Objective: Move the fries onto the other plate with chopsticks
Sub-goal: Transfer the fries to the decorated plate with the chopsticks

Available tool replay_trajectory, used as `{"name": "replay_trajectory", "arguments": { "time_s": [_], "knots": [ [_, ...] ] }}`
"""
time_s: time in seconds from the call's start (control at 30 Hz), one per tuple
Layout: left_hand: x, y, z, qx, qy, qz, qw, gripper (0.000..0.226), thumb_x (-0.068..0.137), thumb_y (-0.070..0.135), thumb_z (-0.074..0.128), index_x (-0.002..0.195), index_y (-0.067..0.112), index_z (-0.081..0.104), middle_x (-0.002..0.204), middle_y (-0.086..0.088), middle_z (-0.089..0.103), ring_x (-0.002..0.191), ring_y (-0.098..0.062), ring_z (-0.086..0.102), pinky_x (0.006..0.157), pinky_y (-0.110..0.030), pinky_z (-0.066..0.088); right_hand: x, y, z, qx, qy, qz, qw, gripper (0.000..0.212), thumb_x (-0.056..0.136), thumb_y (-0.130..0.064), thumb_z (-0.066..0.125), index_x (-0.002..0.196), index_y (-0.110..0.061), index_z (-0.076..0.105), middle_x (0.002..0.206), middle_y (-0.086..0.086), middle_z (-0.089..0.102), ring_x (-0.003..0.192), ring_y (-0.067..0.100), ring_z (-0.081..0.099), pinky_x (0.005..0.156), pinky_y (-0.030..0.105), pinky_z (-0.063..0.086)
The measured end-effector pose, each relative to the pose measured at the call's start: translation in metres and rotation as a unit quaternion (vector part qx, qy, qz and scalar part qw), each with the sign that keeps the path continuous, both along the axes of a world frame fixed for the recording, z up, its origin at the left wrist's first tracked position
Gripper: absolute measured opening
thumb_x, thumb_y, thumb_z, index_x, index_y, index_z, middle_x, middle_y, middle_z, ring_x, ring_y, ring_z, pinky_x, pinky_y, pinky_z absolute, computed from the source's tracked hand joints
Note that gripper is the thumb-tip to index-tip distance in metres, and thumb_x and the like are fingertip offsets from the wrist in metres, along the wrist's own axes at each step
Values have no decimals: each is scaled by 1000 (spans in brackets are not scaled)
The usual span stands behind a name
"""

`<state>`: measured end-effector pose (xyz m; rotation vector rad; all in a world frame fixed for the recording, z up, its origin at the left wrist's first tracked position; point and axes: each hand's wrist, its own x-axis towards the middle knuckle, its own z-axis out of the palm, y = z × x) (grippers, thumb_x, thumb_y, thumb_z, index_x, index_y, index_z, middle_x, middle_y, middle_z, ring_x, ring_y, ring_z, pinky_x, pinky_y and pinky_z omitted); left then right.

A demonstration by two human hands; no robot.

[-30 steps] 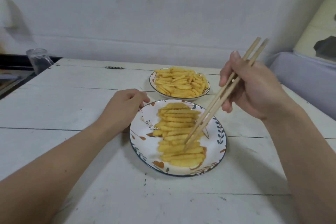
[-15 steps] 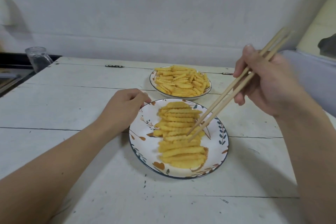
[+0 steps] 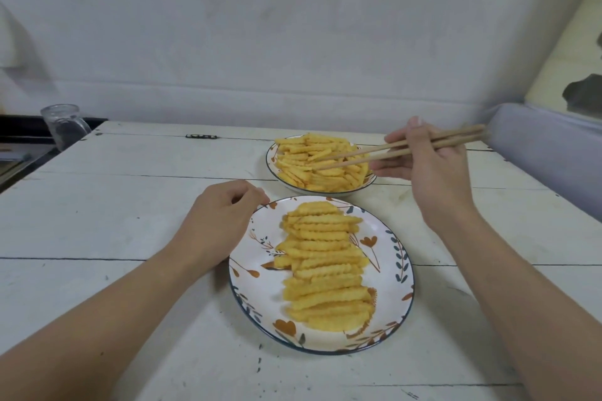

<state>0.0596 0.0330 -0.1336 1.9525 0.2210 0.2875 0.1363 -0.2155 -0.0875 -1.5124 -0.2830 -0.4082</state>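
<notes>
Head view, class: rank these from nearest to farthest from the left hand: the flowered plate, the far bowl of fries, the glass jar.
Measured from the left hand:
1. Flowered plate, right beside it; the fingers reach its near-left rim.
2. Bowl of fries, behind the plate, toward the right, where the chopsticks reach.
3. Glass jar, at the table's far-left corner.

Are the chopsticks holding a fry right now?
Cannot tell. The chopsticks, gripped by the right hand, have their tips among the far plate's fries; none is visibly lifted.

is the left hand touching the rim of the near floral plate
Touching: the head view shows the left hand against the floral plate's far-left rim, no gap visible.
</notes>
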Motion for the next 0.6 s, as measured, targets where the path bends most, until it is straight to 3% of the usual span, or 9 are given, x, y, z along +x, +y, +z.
{"name": "replay_trajectory", "arguments": {
  "time_s": [0.33, 0.43, 0.6],
  "knots": [
    [2, 1, -1, 22, -1, 0, 1000, 30, 99, 27, 54, 81, 25, 77, 72, 19, 72, 59, 4, 60, 61, -27, 42, 1, 22, -7, 12, 17, 29, 999, 42, 105, -35, 49, 81, -3, 64, 70, 22, 68, 62, 35, 73, 56, 35, 62],
    [3, 2, -3, 22, 2, -1, 1000, 30, 100, 26, 53, 82, 26, 78, 71, 21, 71, 59, 5, 60, 59, -25, 41, -1, 17, -3, 26, 5, 14, 1000, 44, 106, -34, 47, 79, -3, 63, 64, 17, 66, 60, 36, 72, 58, 39, 63],
    [7, 5, -3, -54, 12, 13, 998, 29, 98, 23, 56, 81, 17, 79, 71, 7, 65, 57, -9, 55, 63, -29, 42, -13, -1, 16, 79, 21, 52, 995, 49, 105, -40, 44, 77, -2, 59, 55, 12, 64, 54, 32, 70, 55, 38, 61]
  ]
}}
